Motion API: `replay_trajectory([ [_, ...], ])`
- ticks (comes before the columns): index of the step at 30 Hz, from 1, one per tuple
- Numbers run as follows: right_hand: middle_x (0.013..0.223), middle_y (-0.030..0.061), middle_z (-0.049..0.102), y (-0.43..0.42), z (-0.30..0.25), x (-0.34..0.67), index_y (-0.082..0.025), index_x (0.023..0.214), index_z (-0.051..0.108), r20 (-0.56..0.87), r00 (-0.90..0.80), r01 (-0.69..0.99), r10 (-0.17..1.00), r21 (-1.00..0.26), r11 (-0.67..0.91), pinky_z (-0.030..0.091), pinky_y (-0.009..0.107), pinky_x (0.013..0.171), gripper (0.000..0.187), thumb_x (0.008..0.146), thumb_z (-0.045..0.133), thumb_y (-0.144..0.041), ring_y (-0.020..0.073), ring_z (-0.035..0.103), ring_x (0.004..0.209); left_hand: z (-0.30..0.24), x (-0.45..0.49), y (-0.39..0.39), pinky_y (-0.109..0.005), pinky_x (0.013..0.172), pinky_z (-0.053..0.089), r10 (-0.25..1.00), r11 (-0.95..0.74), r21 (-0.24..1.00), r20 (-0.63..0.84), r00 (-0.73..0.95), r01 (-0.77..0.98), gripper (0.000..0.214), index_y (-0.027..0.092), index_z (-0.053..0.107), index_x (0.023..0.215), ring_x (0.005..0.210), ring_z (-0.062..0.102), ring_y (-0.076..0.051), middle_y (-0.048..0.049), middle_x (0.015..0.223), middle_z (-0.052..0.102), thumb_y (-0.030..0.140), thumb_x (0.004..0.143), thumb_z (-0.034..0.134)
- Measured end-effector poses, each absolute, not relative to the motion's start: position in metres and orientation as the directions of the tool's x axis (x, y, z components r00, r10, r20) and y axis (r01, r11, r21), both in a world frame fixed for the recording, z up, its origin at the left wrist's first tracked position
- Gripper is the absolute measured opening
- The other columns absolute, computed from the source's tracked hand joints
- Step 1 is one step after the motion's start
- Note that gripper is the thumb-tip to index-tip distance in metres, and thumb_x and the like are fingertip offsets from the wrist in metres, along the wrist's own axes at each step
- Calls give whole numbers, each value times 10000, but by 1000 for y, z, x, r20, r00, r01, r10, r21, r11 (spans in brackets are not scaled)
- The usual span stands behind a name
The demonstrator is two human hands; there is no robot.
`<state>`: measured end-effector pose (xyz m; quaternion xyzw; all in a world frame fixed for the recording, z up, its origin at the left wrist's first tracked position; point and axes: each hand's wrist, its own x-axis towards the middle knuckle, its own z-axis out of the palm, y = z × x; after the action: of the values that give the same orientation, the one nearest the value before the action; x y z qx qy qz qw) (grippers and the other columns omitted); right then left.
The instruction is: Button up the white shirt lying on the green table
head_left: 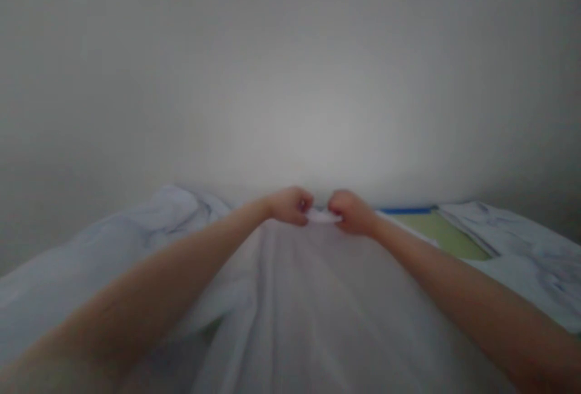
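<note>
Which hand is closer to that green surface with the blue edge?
Right. The right hand pinches the white sheet just beside the green surface; the left hand grips farther away.

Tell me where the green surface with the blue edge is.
The green surface lies right of the right hand, between the white sheet and crumpled fabric.

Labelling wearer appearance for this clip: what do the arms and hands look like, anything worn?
Both forearms are bare right to the frame edge: no sleeves, gloves, watch or rings visible on the left hand or right hand. The picture is blurred, so small items could be missed.
</note>
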<state>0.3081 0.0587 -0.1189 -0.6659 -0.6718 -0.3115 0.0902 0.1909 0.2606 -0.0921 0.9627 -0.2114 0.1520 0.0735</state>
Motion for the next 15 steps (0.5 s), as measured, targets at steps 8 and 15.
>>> replay_trajectory([
  [8, 786, 52, 530, 24, -67, 293, -168, 805, 481, 752, -33, 930, 658, 264, -255, 325, 263, 671, 165, 652, 469, -109, 163, 442, 725, -29, 150, 246, -225, 603, 354, -396, -918, -146, 400, 826, -369, 272, 161, 587, 902, 671, 495, -124, -8, 778, 569, 203, 637, 543],
  [15, 896, 66, 560, 14, -42, 273, -168, 903, 520, 747, -65, 914, 662, 311, -260, 356, 275, 726, 256, 657, 478, -114, 185, 483, 825, -21, 128, 227, -272, 643, 363, -346, -910, -402, 599, 722, -102, 96, 176, 532, 769, 752, 526, -172, -58, 831, 579, 167, 729, 445],
])
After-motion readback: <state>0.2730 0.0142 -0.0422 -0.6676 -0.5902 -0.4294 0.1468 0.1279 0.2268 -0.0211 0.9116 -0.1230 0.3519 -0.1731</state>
